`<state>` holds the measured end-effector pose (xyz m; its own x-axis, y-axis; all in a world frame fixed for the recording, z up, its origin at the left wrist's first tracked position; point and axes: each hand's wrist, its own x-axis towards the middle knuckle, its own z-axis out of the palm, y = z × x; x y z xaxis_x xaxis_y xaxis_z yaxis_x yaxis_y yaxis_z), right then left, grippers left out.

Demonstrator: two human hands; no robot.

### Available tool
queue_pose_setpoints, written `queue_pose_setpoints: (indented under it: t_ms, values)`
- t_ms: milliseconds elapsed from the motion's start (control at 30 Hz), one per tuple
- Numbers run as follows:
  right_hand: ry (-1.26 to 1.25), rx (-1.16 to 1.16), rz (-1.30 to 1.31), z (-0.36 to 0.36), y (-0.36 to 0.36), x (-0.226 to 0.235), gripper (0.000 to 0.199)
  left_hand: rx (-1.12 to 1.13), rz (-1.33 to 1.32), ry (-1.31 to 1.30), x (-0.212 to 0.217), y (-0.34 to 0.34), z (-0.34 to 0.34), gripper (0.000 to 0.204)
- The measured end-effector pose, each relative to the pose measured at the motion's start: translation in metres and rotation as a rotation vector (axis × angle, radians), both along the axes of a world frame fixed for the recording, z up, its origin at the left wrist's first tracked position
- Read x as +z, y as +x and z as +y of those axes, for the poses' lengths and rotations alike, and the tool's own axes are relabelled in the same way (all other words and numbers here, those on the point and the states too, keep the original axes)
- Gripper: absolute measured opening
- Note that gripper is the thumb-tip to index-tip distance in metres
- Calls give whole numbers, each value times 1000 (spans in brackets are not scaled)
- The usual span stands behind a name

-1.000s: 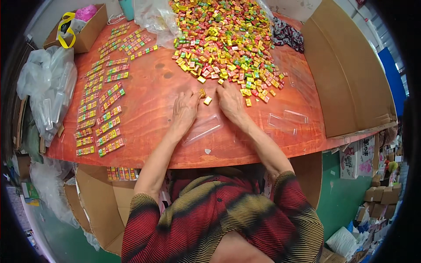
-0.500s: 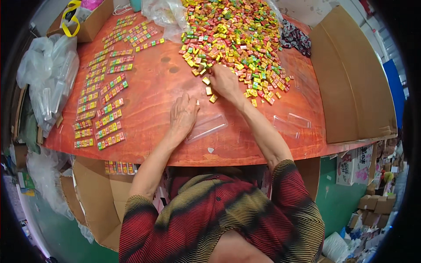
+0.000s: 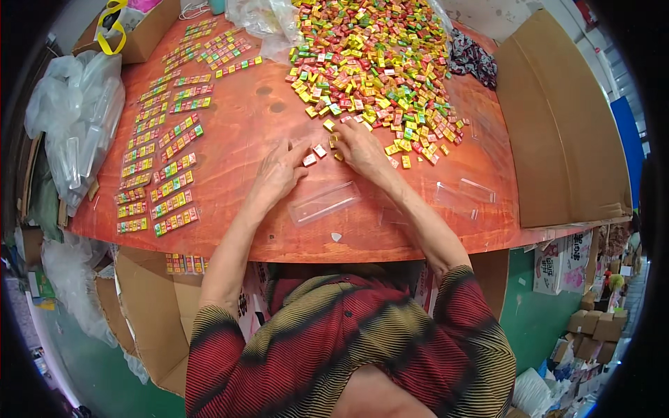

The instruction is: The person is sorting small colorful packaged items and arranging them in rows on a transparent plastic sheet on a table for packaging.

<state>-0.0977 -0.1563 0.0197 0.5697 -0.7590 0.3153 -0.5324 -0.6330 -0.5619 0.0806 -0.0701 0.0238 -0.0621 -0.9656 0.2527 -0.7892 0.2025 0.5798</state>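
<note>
Small boxes (image 3: 319,150) — probably light, stiff and crushable, best pinched by opposite sides — lie on the bench (image 3: 237,143) between the left hand (image 3: 277,172), loosely parted, and the right hand (image 3: 361,148), whose grip is unclear.

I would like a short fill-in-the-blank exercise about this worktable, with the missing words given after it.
On the table, the neat rows of small boxes lie on the ____ side.
The left hand is farther from the tall brown cardboard than the ____ hand.
The clear tray lies ____ the two forearms.
The floor is ____.

left; right; between; green
</note>
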Motion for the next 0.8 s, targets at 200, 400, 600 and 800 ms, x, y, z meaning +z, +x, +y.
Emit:
queue_pose_setpoints:
  t_ms: [200,400,600,800]
  values:
    - [-102,-15,157,0,8,-9,23,77,-13,14,-14,-9,-4,19]
    - [-207,-121,239,-6,8,-10,14,316,-117,-33,-9,-14,-3,18]
    - [-238,-130,116,-8,43,-6,15,223,-99,-67,-17,2,-23,24]
    - [-174,-62,164,-3,42,-5,15,40,-66,49,-10,10,-29,42]
